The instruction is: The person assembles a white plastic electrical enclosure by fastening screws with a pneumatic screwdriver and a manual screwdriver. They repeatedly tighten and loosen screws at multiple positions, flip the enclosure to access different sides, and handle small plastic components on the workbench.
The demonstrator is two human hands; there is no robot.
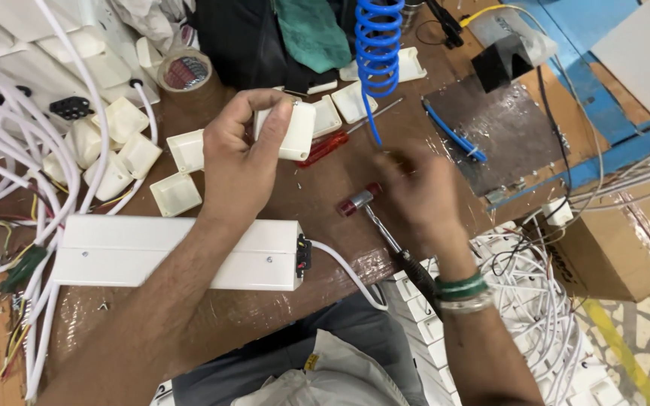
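Counter (280, 199) first: brown wood, cluttered, with a long white rectangular plastic box (182, 252) lying flat across it right under the left forearm, white cable coming out of its right end. Next down in size, a blue coiled air hose (378, 45) hangs at the top, and a dark metal plate (502, 131) sits to the right of it.

The left hand (238, 162) is closed around a small white plastic square cap (289, 129), thumb on the near face and fingers over the top, held up off the counter. More caps like it lie scattered to the left. The right hand (419, 192) is blurred from moving, so I can't tell if it's pinching anything. It's just above a small hammer with a red-and-clear head and black grip (370, 214) resting on the counter, and a red-handled screwdriver (323, 148) lies just beyond.

My read: this is the fitting stage for the cap, and the blurred hand needs a small part or tool brought up square to it.
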